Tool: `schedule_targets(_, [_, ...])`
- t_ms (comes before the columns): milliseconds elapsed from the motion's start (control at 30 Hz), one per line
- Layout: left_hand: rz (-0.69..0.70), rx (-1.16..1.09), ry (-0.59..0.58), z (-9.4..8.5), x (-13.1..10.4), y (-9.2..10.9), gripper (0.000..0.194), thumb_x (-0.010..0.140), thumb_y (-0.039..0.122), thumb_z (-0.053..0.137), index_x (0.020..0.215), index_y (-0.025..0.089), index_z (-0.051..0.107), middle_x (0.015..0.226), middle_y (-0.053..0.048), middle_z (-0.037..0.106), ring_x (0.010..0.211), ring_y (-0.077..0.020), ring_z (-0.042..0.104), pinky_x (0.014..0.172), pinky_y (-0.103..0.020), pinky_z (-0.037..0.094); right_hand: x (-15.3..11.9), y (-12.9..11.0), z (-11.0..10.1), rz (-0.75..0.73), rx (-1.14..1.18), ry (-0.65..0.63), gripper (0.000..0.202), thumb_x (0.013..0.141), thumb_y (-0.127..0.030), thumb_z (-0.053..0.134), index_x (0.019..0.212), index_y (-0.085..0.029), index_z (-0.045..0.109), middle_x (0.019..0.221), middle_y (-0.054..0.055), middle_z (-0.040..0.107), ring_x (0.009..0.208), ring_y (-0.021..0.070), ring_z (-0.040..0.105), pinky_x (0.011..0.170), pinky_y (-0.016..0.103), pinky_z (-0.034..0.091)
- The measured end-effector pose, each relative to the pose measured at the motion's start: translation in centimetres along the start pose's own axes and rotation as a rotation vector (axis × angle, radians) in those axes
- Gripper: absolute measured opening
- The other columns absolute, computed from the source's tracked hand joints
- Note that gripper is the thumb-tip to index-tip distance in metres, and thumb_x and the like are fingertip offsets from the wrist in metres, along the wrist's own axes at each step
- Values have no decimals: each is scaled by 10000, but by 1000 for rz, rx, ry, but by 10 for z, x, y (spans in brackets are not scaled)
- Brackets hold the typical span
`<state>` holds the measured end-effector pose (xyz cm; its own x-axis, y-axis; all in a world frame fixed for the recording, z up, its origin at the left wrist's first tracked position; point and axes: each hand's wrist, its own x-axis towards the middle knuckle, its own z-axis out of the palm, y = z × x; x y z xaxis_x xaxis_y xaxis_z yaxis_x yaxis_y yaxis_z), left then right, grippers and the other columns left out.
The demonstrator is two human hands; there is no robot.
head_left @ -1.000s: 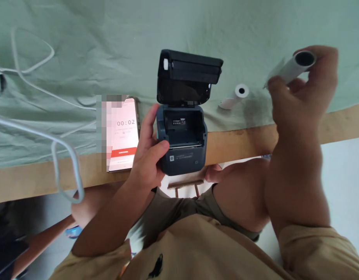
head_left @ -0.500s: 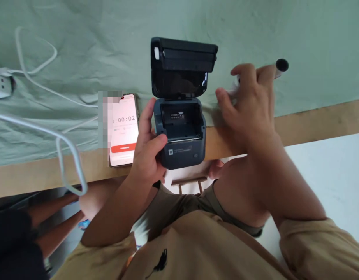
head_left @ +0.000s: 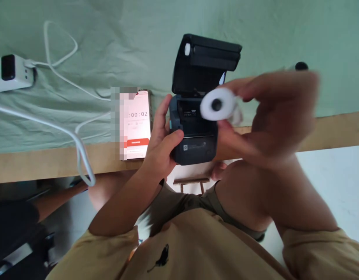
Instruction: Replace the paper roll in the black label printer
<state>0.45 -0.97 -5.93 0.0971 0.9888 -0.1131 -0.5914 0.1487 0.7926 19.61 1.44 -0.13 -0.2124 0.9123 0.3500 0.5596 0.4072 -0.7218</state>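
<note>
Nearest, at centre right of the frame, the right hand (head_left: 273, 116) pinches a white paper roll (head_left: 217, 104) between thumb and fingertips, hollow core facing the camera, just in front of the open printer (head_left: 194, 132). The roll looks light and crushable, best held by its flat ends. The left hand (head_left: 162, 144) clasps the printer's left side at the surface (head_left: 51, 165) edge. A phone (head_left: 138, 124) lies just left; a power strip (head_left: 10, 72) sits upper left.
</note>
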Motion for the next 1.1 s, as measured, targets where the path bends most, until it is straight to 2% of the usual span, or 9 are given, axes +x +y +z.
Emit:
schedule_targets(100, [5,-7,47,4,-2,1,474,902,298,731,1362,339,621,1343,19,684,1266,-220,682,930,-270,628,1,0,14,-373,-301,89,283,837,-128,650,1081,-238,558,1113,-30,757,963,175,733,796,359,502])
schedule_targets(300, [-11,28,92,6,-4,2,536,877,336,752,1389,316,592,1380,-2,653,1466,-316,530,1057,-378,587,6,18,23,-456,-386,62,193,819,-89,657,978,-188,613,1099,-22,776,921,159,743,754,342,471])
schedule_targets(567, [-30,-113,-11,2,-3,4,483,897,336,726,1362,316,596,1276,-4,709,1110,-213,739,727,-223,611,-4,0,17,-534,-141,20,33,931,-193,669,933,-224,658,891,-5,673,866,137,617,784,337,452])
schedule_targets(700, [-96,-41,-36,-1,-5,11,633,857,167,748,1410,371,517,1271,31,717,975,-135,740,806,-210,615,-7,-4,14,-592,-76,-132,160,955,-373,680,941,-217,646,875,-18,714,1017,189,663,866,385,482])
schedule_targets(800, [-103,41,-6,0,-6,14,812,784,146,797,1488,345,445,1314,-1,702,1093,-184,735,932,-264,620,-3,6,15,-490,70,119,132,947,-331,673,989,-206,667,910,6,705,907,146,677,811,349,525])
schedule_targets(867, [-93,71,15,2,-7,15,882,728,170,849,1501,312,449,1383,-22,666,1182,-221,713,990,-285,609,2,11,17,-288,143,292,239,927,-261,681,1166,-273,675,1153,8,680,1080,140,676,734,258,524])
schedule_targets(967, [-130,113,40,9,-9,17,975,683,215,889,1538,297,427,1344,-52,672,1137,-250,727,938,-313,628,6,13,21,-84,253,258,517,944,-422,690,1437,-379,538,1555,-6,434,1405,189,539,586,160,476])
schedule_targets(1033, [-145,134,55,13,-11,18,1030,681,238,882,1578,303,381,1246,-62,700,991,-244,752,810,-307,641,7,12,24,-99,289,232,601,948,-576,646,1484,-348,501,1629,23,339,1311,188,589,517,160,440])
schedule_targets(1100, [-146,155,66,15,-12,17,1048,686,232,863,1598,319,354,1227,-61,704,924,-234,752,739,-292,632,7,12,25,-131,267,243,530,968,-605,598,1417,-323,569,1529,38,470,1072,133,642,510,178,425])
